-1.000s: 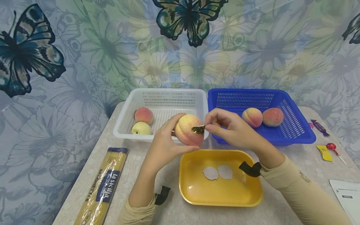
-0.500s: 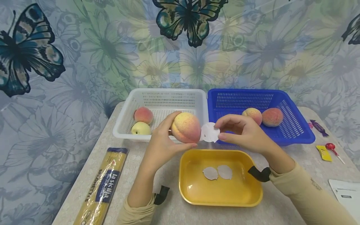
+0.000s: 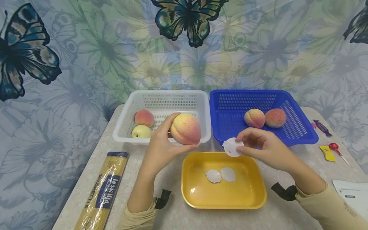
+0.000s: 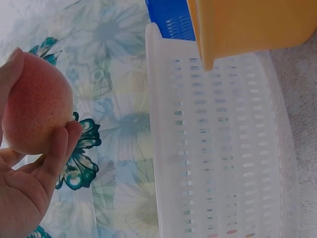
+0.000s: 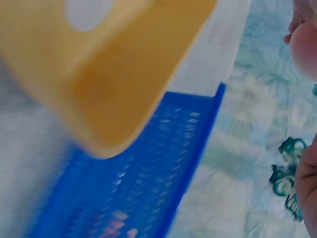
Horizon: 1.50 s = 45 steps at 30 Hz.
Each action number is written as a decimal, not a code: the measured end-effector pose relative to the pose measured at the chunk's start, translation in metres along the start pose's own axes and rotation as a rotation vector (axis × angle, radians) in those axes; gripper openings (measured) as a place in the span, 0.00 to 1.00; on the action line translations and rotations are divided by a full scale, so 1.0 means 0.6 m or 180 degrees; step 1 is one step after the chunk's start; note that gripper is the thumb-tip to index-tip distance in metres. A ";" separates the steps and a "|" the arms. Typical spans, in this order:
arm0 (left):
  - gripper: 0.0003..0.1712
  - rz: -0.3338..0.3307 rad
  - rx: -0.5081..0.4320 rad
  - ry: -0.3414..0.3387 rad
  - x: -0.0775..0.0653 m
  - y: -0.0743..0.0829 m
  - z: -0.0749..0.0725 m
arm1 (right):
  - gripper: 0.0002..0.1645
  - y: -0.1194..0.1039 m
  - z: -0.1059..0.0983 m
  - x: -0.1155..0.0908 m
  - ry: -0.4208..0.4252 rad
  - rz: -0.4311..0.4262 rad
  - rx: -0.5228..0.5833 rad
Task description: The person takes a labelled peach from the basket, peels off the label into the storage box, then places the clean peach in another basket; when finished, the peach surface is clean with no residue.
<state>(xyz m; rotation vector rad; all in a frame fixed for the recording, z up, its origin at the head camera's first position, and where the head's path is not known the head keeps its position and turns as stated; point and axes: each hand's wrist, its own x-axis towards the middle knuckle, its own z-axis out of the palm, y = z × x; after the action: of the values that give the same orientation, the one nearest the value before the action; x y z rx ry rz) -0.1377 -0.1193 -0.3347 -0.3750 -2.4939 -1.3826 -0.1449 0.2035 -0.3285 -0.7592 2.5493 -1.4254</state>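
My left hand (image 3: 161, 143) grips a yellow-and-pink peach (image 3: 186, 129) in front of the white basket (image 3: 120, 134); the left wrist view shows the peach's redder side (image 4: 42, 101) between thumb and fingers. To the right, my right hand (image 3: 267, 148) pinches a round white sticker (image 3: 233, 147) by its edge, its pale face toward me, over the back rim of the yellow tray (image 3: 224, 201). Inside that tray lie two pale stickers, one on the left (image 3: 213, 176) and one on the right (image 3: 228, 174), side by side.
A pink peach (image 3: 144, 118) and a pale yellow fruit (image 3: 141, 131) sit in the white basket. Two peaches (image 3: 254, 118) lie in the blue basket (image 3: 302, 127). A spaghetti pack (image 3: 103, 191) is at left; a lollipop (image 3: 334, 146), wrapped candies (image 3: 327, 153) and paper (image 3: 350, 195) are at right.
The gold-and-black sticker has come off the peach in my right hand's pinch, turned pale side toward me, and moved right and down toward the tray. The left hand still holds the peach.
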 end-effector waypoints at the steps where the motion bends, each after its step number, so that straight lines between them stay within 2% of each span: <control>1: 0.52 -0.0006 0.0005 0.0007 0.000 0.000 0.000 | 0.12 0.007 -0.002 -0.007 -0.0064 0.0027 0.0011; 7: 0.53 -0.0063 -0.0011 -0.0004 0.001 0.001 -0.001 | 0.11 0.052 -0.001 -0.039 -0.0489 0.0097 0.0108; 13: 0.53 -0.0090 -0.0042 -0.0034 0.001 0.001 -0.003 | 0.10 0.086 0.025 -0.059 -0.0784 0.0245 0.0012; 18: 0.53 -0.0099 -0.0066 -0.0034 0.001 0.001 -0.004 | 0.10 0.096 0.061 -0.061 -0.1132 0.0261 -0.0020; 26: 0.52 -0.0123 -0.0082 -0.0043 0.002 -0.002 -0.003 | 0.08 0.099 0.104 -0.054 -0.1491 0.0173 -0.0313; 36: 0.52 -0.0124 -0.0087 -0.0062 0.002 -0.002 -0.002 | 0.10 0.106 0.126 -0.050 -0.1553 -0.0082 -0.0919; 45: 0.51 -0.0094 -0.0118 -0.0095 0.002 -0.004 0.003 | 0.13 0.105 0.133 -0.053 -0.1440 -0.0450 -0.1458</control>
<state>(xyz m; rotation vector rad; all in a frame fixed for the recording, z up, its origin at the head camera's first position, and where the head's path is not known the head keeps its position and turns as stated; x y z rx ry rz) -0.1398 -0.1189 -0.3373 -0.3704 -2.5105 -1.4466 -0.1134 0.1848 -0.4287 -1.1872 2.4977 -0.5868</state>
